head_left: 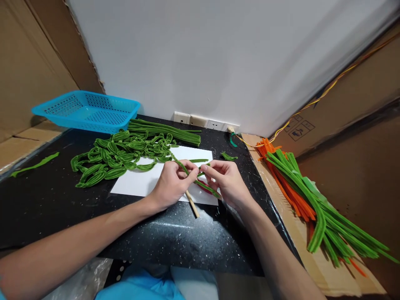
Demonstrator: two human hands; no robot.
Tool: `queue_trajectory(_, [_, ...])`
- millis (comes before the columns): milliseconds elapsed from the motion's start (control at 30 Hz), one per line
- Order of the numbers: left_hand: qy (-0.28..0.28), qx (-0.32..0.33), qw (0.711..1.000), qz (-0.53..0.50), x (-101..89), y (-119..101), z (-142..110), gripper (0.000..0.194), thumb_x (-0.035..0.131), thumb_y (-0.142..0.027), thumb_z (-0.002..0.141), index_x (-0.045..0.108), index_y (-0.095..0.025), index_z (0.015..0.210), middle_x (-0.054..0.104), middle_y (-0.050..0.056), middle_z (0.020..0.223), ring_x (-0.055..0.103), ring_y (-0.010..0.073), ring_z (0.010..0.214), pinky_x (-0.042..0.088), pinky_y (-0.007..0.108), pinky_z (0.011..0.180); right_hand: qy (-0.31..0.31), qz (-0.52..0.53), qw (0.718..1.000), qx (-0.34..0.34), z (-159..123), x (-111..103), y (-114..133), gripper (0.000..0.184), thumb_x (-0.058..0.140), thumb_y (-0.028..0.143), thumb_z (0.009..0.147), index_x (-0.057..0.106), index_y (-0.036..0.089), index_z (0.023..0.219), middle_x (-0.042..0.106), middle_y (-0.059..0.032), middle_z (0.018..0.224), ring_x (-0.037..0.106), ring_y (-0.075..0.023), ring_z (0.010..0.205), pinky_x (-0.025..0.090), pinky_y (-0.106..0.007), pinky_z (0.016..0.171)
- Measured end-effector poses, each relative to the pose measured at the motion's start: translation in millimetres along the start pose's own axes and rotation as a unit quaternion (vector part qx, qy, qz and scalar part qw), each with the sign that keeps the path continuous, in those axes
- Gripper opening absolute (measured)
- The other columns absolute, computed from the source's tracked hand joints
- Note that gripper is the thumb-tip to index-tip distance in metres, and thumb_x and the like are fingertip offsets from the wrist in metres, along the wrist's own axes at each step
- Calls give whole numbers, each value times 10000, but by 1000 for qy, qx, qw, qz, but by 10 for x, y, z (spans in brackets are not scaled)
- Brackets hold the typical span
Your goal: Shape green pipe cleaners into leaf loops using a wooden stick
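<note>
Over a white sheet of paper, both my hands pinch a green pipe cleaner, which crosses slantwise between them. The fingers of my left hand are closed on its left part. My right hand is closed at a bent part of it, the fingertips of the two hands almost touching. Below my left fingers lies a thin wooden stick. Something red shows partly behind the pipe cleaner. Left of my hands is a heap of green leaf-shaped pipe cleaner loops.
A bundle of straight green pipe cleaners lies behind the heap, near a blue basket. On cardboard at right are green and orange pipe cleaners. One leaf loop lies apart. Wall sockets line the back.
</note>
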State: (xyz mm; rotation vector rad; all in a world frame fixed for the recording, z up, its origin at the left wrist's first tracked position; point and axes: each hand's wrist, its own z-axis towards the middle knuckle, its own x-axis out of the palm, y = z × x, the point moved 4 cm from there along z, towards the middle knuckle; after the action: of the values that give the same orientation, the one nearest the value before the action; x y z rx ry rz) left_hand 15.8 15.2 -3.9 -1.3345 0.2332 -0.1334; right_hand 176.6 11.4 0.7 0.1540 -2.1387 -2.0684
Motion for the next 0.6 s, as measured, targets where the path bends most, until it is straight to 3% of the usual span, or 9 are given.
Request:
queue_trajectory(133, [-1, 27, 998, 61, -8, 4, 30, 164, 692, -275, 883, 742, -128, 829, 702, 29, 693, 551, 99, 516, 408, 209, 464, -18, -88, 996, -22, 12, -29, 19, 313, 769, 476, 852, 694, 175, 809, 601, 30, 582, 455, -83, 396, 348, -205, 351])
queue_trajectory(267, [29, 15, 999, 23, -14, 42, 95, 163, 693, -276, 886, 742, -135, 822, 739, 41, 751, 643, 127, 631, 510, 226, 597, -36, -187, 977, -93, 12, -39, 95, 266, 727, 342, 879, 742, 195, 1100, 742, -40, 864, 635, -132, 569, 483, -231, 471])
queue_trajectory(433, [2, 14, 1000, 10, -59, 71, 146, 180, 789, -304, 818, 754, -127, 827, 750, 50, 784, 680, 149, 681, 537, 238, 644, -42, -265, 956, -118, 18, -47, 83, 228, 655, 198, 848, 771, 178, 1043, 791, -76, 971, 719, -178, 726, 553, -267, 587])
queue_trajectory(600, [4, 26, 1000, 10, -41, 39, 108, 208, 786, -331, 836, 758, -127, 865, 748, 46, 778, 672, 151, 663, 537, 240, 615, -52, -237, 964, -109, 29, -66, 70, 125, 694, 216, 813, 763, 154, 897, 787, -78, 885, 725, -184, 719, 580, -285, 627])
